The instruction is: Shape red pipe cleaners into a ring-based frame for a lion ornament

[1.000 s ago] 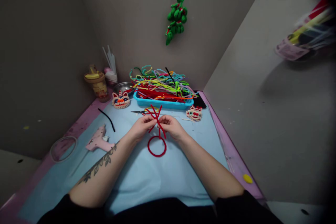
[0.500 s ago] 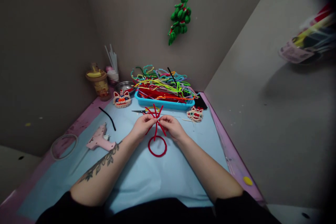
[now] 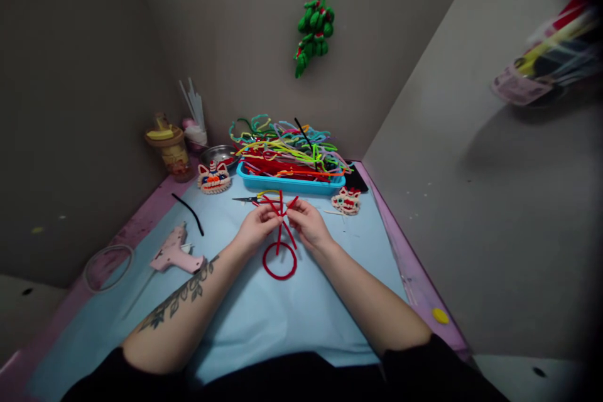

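Between my two hands is a star-like bundle of red pipe cleaners (image 3: pixel 281 230), its arms spreading out from one crossing point. My left hand (image 3: pixel 257 224) pinches it from the left, near the crossing. From the right, the fingers of my right hand (image 3: pixel 307 221) are closed on it too. Just below, a ring of red pipe cleaner (image 3: pixel 279 278) lies on the blue cloth (image 3: pixel 282 320). Scissors with yellow handles (image 3: pixel 245 200) lie behind my hands, partly hidden.
A blue tray (image 3: pixel 292 186) heaped with coloured pipe cleaners stands at the back. Two lion-head figures (image 3: pixel 214 179) flank it. On the left are a pink glue gun (image 3: pixel 174 252), a black pipe cleaner (image 3: pixel 188 213), a metal bowl (image 3: pixel 219 154) and a lidded cup (image 3: pixel 174 154).
The red bundle has turned slightly between my fingers, so its arms point at different angles. The whole view has shifted a little. The red ring stays on the cloth.
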A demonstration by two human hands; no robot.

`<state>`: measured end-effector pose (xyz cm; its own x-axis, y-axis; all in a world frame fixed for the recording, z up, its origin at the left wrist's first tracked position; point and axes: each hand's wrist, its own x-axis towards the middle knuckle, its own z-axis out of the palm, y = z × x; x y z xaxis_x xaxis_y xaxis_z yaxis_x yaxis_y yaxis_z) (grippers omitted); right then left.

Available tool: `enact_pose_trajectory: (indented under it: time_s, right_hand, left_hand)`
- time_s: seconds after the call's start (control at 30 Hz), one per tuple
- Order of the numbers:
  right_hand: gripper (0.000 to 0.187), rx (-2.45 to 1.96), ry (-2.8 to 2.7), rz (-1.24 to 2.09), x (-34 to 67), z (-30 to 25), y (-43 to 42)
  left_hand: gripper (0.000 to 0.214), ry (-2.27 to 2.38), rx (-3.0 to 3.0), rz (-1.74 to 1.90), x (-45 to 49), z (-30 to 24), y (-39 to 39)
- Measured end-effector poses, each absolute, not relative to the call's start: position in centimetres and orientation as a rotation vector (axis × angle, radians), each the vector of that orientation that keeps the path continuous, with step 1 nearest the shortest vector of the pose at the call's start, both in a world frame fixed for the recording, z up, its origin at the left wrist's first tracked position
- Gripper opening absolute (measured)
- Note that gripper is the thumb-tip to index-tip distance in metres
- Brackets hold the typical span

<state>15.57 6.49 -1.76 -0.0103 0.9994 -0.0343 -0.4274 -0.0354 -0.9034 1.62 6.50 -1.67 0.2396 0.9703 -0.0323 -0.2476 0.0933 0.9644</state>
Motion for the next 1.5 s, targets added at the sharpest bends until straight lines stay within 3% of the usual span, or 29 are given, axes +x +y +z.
enact_pose_trajectory:
  time_s: [0.43, 0.63, 0.97, 1.27, 1.5]
  right_hand:
    - [0.019, -0.905, -0.705, 1.516, 15.9, -1.8, 6.2]
    - [0.027, -0.933, -0.839, 1.572, 15.8, -1.9, 6.2]
    - [0.029, -1.024, -1.091, 1.447, 15.3, -2.3, 6.5]
    - [0.028, -1.11, -1.07, 1.472, 16.2, -2.7, 6.8]
    - [0.028, -1.027, -1.022, 1.375, 16.4, -2.4, 6.7]
  left_hand:
    - [0.027, 0.954, 1.03, 1.115, 1.7, -2.0, 6.6]
    - [0.027, 0.985, 1.101, 1.139, 1.5, -2.1, 6.8]
    - [0.029, 1.072, 1.116, 1.145, 1.1, -1.9, 7.1]
    - [0.039, 1.016, 1.086, 1.059, 1.1, -1.7, 7.0]
    - [0.036, 1.05, 1.114, 1.08, 1.2, -1.6, 6.9]
